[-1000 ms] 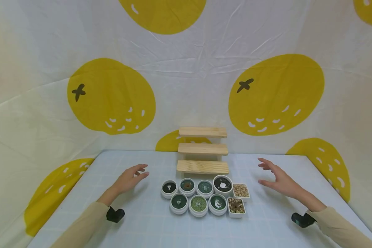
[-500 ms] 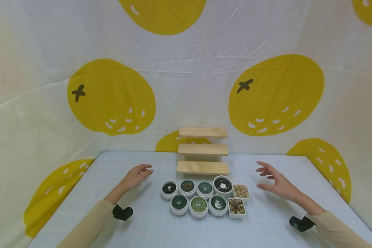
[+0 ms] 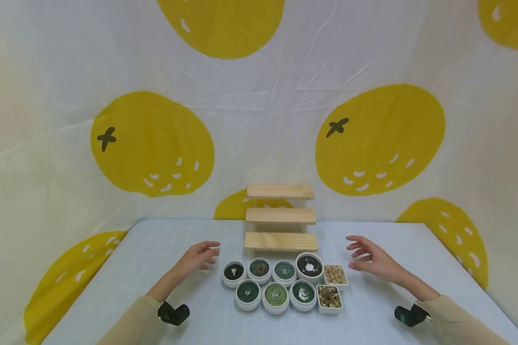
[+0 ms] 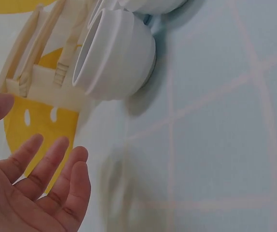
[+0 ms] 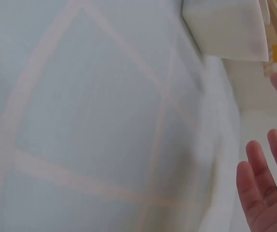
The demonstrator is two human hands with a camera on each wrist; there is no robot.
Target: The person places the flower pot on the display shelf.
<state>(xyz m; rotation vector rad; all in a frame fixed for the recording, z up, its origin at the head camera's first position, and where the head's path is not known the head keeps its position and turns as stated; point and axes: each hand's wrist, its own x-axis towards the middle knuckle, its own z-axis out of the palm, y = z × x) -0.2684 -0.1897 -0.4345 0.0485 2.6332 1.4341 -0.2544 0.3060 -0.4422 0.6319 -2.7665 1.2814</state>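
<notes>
My left hand (image 3: 194,261) hovers over the table, left of a cluster of small white pots, its fingers relaxed and holding nothing. Nearest to it is a round white pot (image 3: 234,273) with a dark top, seen from the side as a white pot (image 4: 117,55) in the left wrist view. On the other side, my right hand (image 3: 376,261) is held in the air with loose, spread fingers. Closest to that hand stands a square white pot (image 3: 335,275) filled with pale pebbles. Another square pot (image 3: 329,299) with mixed pebbles sits in front of it.
Behind the pots stands a three-step wooden shelf (image 3: 280,241). Several round pots, among them one with a light green top (image 3: 276,295), stand close together in two rows. A white cloth with yellow fruit prints (image 3: 151,143) hangs behind the table (image 3: 168,235).
Both hands have moved inward toward the pots, the left to the right and the right to the left. The head view has tilted slightly up. The pots and shelf keep their arrangement.
</notes>
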